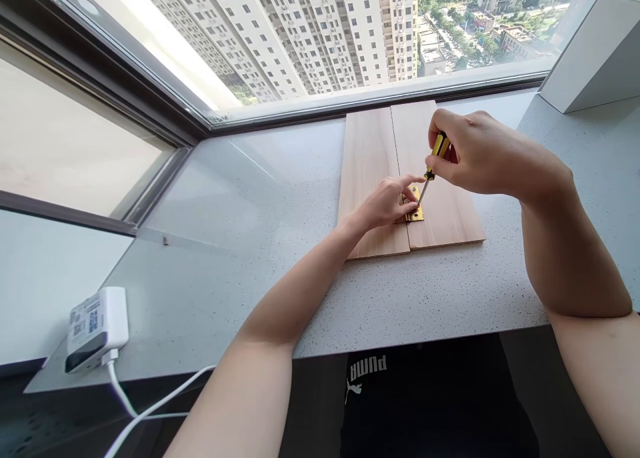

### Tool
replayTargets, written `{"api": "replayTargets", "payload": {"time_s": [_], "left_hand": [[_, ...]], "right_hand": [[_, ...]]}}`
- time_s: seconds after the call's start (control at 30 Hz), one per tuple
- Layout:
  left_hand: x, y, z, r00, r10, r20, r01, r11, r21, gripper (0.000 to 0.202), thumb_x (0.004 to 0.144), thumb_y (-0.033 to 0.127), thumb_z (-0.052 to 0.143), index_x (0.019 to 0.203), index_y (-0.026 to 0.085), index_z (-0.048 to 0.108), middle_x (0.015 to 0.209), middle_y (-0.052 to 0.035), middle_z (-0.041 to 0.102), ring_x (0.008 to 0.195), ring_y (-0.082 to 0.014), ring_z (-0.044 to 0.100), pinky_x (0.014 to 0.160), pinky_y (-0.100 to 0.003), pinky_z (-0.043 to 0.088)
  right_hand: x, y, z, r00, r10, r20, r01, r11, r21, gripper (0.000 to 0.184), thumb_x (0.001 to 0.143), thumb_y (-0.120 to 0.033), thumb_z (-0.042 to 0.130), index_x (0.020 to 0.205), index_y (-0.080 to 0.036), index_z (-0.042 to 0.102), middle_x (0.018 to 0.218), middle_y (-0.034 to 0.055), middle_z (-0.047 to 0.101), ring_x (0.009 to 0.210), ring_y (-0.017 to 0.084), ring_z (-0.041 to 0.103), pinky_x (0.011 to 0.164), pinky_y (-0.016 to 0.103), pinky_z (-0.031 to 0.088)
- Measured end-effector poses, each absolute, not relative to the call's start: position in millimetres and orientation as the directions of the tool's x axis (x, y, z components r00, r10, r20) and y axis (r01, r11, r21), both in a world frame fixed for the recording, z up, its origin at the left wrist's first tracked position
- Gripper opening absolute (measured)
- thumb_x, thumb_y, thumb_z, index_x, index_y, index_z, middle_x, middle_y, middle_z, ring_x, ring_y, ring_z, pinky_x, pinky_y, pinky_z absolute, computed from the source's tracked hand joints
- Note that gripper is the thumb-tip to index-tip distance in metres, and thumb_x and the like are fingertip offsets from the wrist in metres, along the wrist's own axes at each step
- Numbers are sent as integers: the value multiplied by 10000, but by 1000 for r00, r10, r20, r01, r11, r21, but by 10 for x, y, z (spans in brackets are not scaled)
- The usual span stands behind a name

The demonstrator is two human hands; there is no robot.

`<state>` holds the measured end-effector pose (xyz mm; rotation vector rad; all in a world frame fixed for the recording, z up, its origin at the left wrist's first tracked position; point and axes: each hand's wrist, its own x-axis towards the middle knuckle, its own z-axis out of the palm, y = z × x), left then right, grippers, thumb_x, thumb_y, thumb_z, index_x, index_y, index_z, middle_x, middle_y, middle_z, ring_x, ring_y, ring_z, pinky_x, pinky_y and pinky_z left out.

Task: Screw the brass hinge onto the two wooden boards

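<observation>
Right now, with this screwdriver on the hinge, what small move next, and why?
Probably straighten the yellow-and-black screwdriver in your right hand before turning: its shaft leans into the brass hinge, while your left hand steadies it on the two wooden boards.

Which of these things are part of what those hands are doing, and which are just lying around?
Part of the job: right hand, yellow-handled screwdriver, left hand, brass hinge, two wooden boards.

Just lying about: white device with its cable, white box.
</observation>
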<state>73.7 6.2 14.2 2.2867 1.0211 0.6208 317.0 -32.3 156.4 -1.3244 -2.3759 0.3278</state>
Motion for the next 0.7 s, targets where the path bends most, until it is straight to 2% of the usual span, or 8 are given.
{"api": "replayTargets", "payload": {"time_s": [0.1, 0.3, 0.47, 0.7], "left_hand": [[736, 71, 140, 609, 771, 186, 516, -564, 645, 559, 1015, 97, 860, 1554, 196, 749, 1083, -59, 939, 1190, -274, 887, 1230, -477, 616], [730, 84, 128, 610, 767, 198, 514, -574, 638, 496, 1015, 105, 852, 1495, 208, 776, 1072, -60, 937, 1186, -282, 883, 1174, -471, 639], [735, 83, 121, 611, 769, 188, 514, -567, 644, 535, 1013, 144, 873, 1531, 211, 759, 1049, -44, 931, 1167, -277, 886, 1215, -483, 613], [750, 72, 132, 614, 767, 188, 517, -570, 638, 524, 1023, 134, 870, 1532, 190, 756, 1069, -65, 935, 1190, -284, 881, 1237, -515, 606]], "right_hand": [[3173, -315, 1554, -474, 851, 227, 760, 525, -382, 202, 1054, -505, 784, 1083, -319, 711, 881, 80, 715, 797, 300, 578, 702, 439, 419], [3133, -317, 1537, -479, 851, 218, 773, 526, -355, 190, 1055, -472, 774, 1066, -301, 693, 885, 90, 720, 759, 288, 556, 703, 446, 406], [3138, -315, 1542, -461, 859, 225, 787, 512, -344, 171, 1061, -445, 771, 1072, -300, 680, 893, 85, 707, 794, 299, 586, 723, 445, 415], [3127, -328, 1569, -463, 867, 185, 799, 499, -337, 129, 1085, -393, 719, 1119, -274, 682, 936, 98, 734, 817, 298, 612, 728, 443, 422]]}}
